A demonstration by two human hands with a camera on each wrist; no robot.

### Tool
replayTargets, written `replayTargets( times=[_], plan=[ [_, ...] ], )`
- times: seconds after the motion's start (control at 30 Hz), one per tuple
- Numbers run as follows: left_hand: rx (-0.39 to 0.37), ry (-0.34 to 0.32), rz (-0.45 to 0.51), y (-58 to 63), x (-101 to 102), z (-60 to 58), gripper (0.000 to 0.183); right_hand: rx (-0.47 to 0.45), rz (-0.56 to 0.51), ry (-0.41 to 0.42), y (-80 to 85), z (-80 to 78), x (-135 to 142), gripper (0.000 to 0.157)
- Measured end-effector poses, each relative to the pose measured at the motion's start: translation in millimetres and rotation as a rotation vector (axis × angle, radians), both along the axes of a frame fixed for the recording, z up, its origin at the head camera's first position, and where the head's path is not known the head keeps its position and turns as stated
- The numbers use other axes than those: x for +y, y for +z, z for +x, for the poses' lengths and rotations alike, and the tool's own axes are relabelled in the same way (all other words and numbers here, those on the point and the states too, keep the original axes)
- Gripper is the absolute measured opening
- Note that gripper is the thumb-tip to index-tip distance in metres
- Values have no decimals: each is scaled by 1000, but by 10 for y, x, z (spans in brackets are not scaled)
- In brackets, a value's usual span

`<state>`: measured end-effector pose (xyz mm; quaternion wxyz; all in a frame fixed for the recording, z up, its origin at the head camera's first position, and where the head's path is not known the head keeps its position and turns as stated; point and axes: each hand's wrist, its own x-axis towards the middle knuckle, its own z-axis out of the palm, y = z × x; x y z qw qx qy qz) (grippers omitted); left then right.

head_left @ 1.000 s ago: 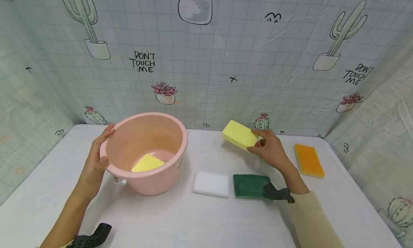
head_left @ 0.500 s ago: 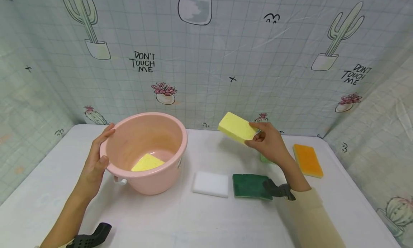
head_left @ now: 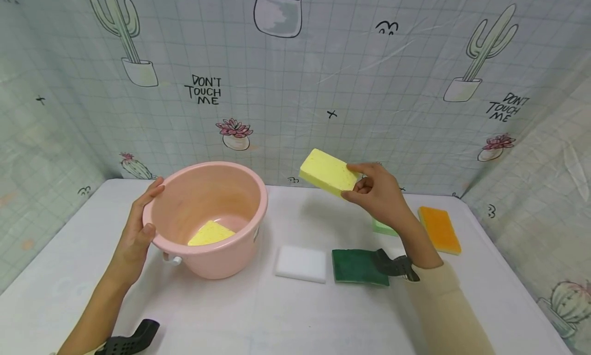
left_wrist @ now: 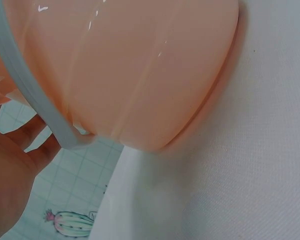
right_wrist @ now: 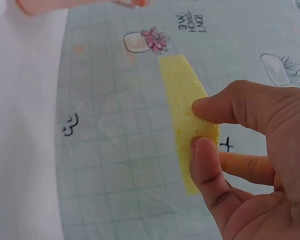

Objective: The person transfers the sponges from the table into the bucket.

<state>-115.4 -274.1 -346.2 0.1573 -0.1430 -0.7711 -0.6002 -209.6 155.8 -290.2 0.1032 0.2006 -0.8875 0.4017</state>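
Observation:
A yellow sponge [head_left: 329, 171] is pinched by its right end between the thumb and fingers of my right hand [head_left: 376, 196], raised above the back of the table. The right wrist view shows the same sponge [right_wrist: 182, 120] edge-on, with the thumb and a fingertip against it. My left hand [head_left: 136, 232] grips the left rim of a pink bucket [head_left: 221, 260], thumb at the front and fingers behind. Inside the bucket lies another yellow sponge [head_left: 211, 233]. In the left wrist view the bucket's side [left_wrist: 140, 70] and a pale handle [left_wrist: 32, 85] hide part of the left fingers.
On the white table [head_left: 286, 319] lie a white sponge [head_left: 301, 264] and a dark green scouring pad [head_left: 357, 267]. A light green block [head_left: 384, 228] shows partly behind the right arm. An orange sponge [head_left: 440, 230] lies farther right. A cactus-print cloth [head_left: 286, 88] hangs behind.
My right hand has moved up and to the left with the yellow sponge, uncovering more of the light green block. The left hand and the bucket have stayed in place.

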Motion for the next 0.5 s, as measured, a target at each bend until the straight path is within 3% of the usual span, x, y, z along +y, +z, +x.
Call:
replayTargets(
  times=[0.3, 0.5],
  plan=[
    [15, 5, -16, 97, 73, 64, 58, -23, -63, 74, 191, 35, -240, 56],
    [-4, 21, -29, 71, 50, 46, 58, -18, -90, 134, 301, 79, -445, 55]
  ],
)
